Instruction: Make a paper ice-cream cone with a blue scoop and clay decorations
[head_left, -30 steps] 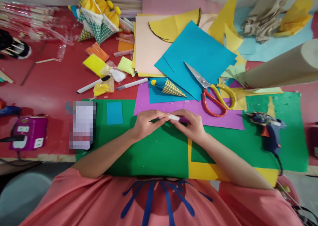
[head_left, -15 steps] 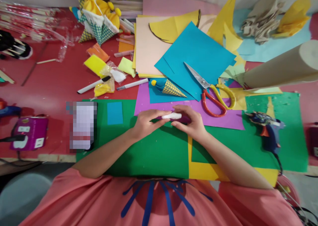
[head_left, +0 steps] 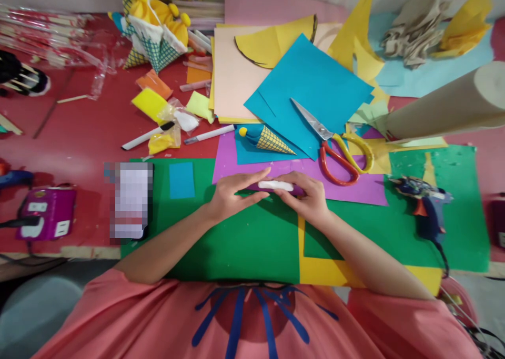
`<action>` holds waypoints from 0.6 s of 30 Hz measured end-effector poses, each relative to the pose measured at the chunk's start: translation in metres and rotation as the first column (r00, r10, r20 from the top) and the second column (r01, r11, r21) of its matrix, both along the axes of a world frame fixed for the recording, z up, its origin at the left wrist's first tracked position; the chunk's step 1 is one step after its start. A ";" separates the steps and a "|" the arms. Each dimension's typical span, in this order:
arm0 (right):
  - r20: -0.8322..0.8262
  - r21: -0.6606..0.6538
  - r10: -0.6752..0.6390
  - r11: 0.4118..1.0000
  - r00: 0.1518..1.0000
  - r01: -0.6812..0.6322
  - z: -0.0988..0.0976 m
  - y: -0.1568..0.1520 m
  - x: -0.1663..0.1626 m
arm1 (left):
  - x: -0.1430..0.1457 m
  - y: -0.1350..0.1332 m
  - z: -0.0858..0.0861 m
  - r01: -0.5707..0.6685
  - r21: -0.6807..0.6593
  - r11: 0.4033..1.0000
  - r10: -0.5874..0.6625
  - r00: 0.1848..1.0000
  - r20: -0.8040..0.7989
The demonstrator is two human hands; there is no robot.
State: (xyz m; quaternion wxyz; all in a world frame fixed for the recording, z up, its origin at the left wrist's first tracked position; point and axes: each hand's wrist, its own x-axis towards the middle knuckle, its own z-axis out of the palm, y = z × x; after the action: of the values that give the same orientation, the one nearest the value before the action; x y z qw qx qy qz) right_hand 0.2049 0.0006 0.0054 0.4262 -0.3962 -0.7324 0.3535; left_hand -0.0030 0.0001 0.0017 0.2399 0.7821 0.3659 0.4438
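Note:
Both of my hands meet over the green sheet (head_left: 244, 238) at the lower edge of the purple sheet (head_left: 355, 188). My right hand (head_left: 307, 196) is curled around a small white roll (head_left: 276, 185), a soft elongated lump lying sideways. My left hand (head_left: 232, 191) has its fingers stretched out and nearly flat, their tips touching the roll's left end. A small paper cone (head_left: 268, 140) with a yellow checked wrap and a yellow ball tip lies just beyond my fingers on blue paper.
Red-and-yellow scissors (head_left: 335, 143) lie on a blue sheet (head_left: 311, 85) to the upper right. A blue glue gun (head_left: 424, 204) rests at right, a cardboard tube (head_left: 445, 109) above it. Markers (head_left: 148, 134), foam bits and finished cones (head_left: 153, 28) sit upper left; a purple power strip (head_left: 45, 212) far left.
The white lump has been rolled out longer between my hands. My left fingers have straightened from a pinch to nearly flat, and my right hand has shifted slightly right.

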 end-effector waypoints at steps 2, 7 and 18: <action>0.006 -0.004 0.017 1.000 1.000 -0.017 0.000 0.000 0.000 | 0.001 0.001 0.000 -0.001 0.062 0.998 0.002 1.000 -0.018; 0.012 -0.035 0.039 0.999 0.999 -0.039 -0.001 0.000 0.001 | 0.003 0.001 0.002 -0.033 0.086 0.996 0.037 0.999 -0.041; 0.019 -0.058 0.036 0.998 0.999 -0.035 -0.001 -0.002 -0.001 | -0.001 0.000 0.001 -0.079 0.010 0.997 0.079 0.997 0.004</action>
State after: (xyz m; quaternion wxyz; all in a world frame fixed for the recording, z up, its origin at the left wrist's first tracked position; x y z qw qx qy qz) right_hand 0.2042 -0.0009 0.0044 0.4010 -0.3985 -0.7332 0.3780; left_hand -0.0043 -0.0002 0.0027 0.2189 0.7675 0.3938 0.4561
